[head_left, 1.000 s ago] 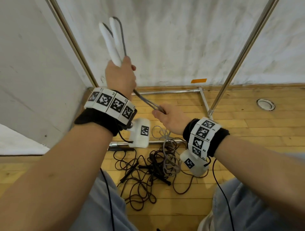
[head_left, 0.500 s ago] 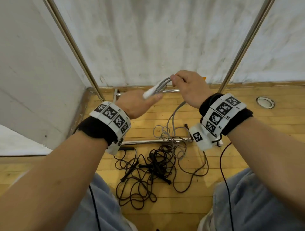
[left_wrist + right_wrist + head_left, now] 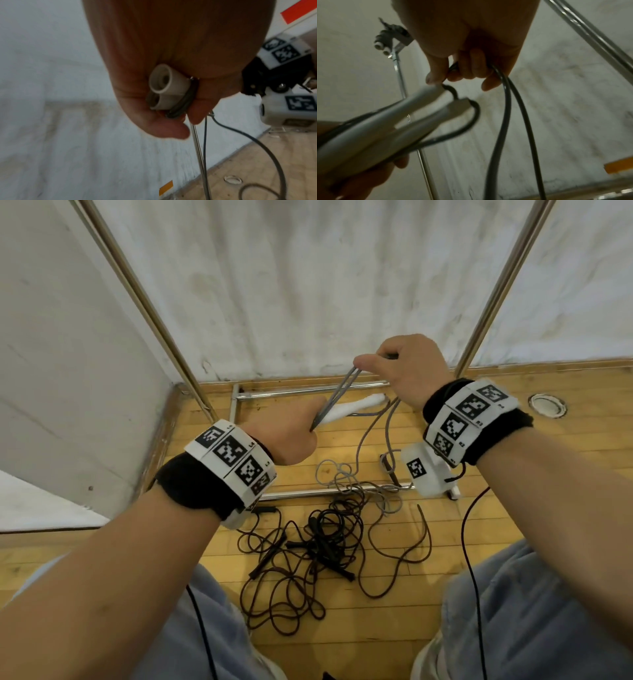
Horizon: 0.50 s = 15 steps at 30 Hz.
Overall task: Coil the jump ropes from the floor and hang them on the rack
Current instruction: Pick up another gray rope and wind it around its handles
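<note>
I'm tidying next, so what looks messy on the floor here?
Dark jump ropes lie in one tangled heap beside the rack's base bar; loose grey cord trails across that bar.

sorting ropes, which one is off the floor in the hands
The grey rope with white handles; the dark ropes lie tangled on the floor.

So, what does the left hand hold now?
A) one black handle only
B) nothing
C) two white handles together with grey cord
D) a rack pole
C: the left hand grips both white handles side by side, grey cord against them.
</note>
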Available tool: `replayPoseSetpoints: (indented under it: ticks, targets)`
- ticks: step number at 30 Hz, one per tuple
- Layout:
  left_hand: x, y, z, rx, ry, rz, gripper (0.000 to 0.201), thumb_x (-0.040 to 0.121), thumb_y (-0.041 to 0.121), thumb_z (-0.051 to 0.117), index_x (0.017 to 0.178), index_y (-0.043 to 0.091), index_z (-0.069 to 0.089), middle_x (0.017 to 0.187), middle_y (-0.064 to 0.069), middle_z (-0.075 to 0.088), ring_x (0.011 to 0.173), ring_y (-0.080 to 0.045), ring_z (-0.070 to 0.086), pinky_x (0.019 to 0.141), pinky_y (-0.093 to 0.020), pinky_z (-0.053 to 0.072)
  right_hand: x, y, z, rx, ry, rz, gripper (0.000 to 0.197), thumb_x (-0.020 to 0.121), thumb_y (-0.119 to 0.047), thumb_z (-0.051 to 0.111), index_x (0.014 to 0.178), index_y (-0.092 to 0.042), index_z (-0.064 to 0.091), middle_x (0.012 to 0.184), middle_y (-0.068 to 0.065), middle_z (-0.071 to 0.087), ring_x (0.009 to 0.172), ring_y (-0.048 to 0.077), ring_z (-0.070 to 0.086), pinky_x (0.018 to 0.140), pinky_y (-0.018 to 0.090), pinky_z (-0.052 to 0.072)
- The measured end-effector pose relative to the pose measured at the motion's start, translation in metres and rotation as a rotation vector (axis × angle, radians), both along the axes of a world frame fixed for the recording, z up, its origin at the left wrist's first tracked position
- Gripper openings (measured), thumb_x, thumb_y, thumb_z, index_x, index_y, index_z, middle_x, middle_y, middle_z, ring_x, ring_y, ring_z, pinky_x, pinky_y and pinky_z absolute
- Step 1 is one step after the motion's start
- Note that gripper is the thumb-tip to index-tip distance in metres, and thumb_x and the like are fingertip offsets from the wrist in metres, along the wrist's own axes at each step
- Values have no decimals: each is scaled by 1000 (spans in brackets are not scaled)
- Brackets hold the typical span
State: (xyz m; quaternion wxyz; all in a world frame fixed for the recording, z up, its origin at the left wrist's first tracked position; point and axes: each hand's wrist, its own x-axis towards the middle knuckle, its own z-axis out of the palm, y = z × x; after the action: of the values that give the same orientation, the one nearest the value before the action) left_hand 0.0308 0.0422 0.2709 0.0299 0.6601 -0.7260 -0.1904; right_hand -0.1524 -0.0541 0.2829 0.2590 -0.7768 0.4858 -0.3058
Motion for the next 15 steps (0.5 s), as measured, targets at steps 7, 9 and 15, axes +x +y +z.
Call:
replayPoseSetpoints:
  ticks: [7,9,15]
  targets:
    - [4,9,30,-105,333,45,32,81,3,51,70,33,47,66,10,50,56,-4,45,52,-25,31,-3,-1,-2,345,-259,126,34,93,-27,58,69,-3,59,53,-1,40,50,10,34,50,20,28]
    - [2,11,33,-95,495,86,16,77,8,55,80,24,57,66,8,52,49,-2,43,52,-24,35,1,2,-8,416,-311,164,30,96,-18,51,68,-13,59,50,-8,44,48,10,33,49,23,27]
    - [-2,4,31,-202,762,325,22,83,11,60,100,15,48,81,-4,52,62,-18,44,57,-34,38,22,22,-22,434,-145,160,48,94,-52,39,57,-23,39,52,-7,36,49,14,31,54,30,28]
